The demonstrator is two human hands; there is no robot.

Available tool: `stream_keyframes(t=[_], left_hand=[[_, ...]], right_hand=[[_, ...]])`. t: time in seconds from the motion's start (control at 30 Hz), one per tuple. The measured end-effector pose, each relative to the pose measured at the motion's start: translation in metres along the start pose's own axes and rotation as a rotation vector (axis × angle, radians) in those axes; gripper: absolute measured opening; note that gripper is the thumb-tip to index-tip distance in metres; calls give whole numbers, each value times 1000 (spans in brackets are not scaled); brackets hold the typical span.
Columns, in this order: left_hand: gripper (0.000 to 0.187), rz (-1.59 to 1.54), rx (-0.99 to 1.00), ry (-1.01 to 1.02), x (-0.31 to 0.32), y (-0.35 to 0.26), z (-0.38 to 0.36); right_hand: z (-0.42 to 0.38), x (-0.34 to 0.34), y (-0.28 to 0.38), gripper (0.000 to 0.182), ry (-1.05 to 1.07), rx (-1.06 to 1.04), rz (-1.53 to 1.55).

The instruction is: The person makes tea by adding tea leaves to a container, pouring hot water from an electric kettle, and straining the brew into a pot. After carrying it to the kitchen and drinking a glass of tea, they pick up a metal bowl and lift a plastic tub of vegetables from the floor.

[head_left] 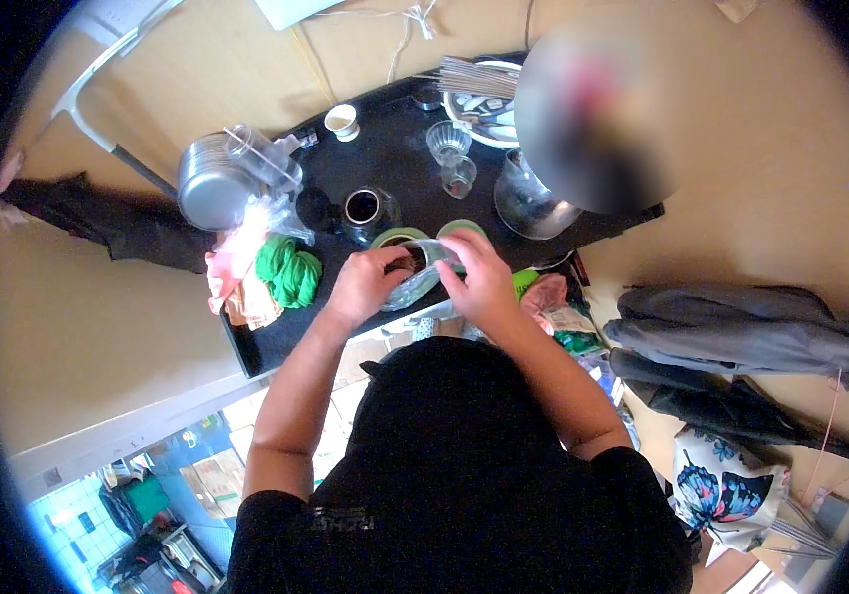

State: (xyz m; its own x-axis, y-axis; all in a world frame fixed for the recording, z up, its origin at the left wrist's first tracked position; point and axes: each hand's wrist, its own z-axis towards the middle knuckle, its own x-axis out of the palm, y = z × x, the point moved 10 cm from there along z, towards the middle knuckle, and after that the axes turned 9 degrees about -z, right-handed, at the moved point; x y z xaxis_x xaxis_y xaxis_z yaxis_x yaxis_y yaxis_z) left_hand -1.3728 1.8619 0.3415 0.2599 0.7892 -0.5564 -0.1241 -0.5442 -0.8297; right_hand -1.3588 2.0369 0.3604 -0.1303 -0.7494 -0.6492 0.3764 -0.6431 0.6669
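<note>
I watch left hand (369, 282) and right hand (480, 277), fingers nearly closed, pinch a clear plastic bag (415, 290), probably opening it; next needs steady grip.

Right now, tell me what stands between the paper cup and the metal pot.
In the head view, two clear glass cups stand between the paper cup and the metal pot.

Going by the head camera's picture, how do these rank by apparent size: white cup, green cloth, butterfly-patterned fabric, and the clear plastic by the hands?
1. Butterfly-patterned fabric
2. Green cloth and clear plastic: too alike to rank, the plastic being partly hidden
3. White cup
</note>
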Motion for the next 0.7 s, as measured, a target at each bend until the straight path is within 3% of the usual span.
stream_keyframes(t=[0.1,0.27,0.37,0.57,0.7], left_hand=[[27,1,44,-8,-1,-8,-1],[28,-41,72,-75,-6,-3,-1],[29,-113,-76,-103,-8,16,-1],[30,-545,-381,-46,1,41,-5],[31,-748,-399,-113,2,54,-5]], right_hand=[[-9,-5,-11,35,61,128,80],[-28,-19,-29,36,45,168,48],[-38,-25,-43,35,57,241,60],[-60,-29,-72,36,78,334,42],[-70,-31,-82,36,68,316,-28]])
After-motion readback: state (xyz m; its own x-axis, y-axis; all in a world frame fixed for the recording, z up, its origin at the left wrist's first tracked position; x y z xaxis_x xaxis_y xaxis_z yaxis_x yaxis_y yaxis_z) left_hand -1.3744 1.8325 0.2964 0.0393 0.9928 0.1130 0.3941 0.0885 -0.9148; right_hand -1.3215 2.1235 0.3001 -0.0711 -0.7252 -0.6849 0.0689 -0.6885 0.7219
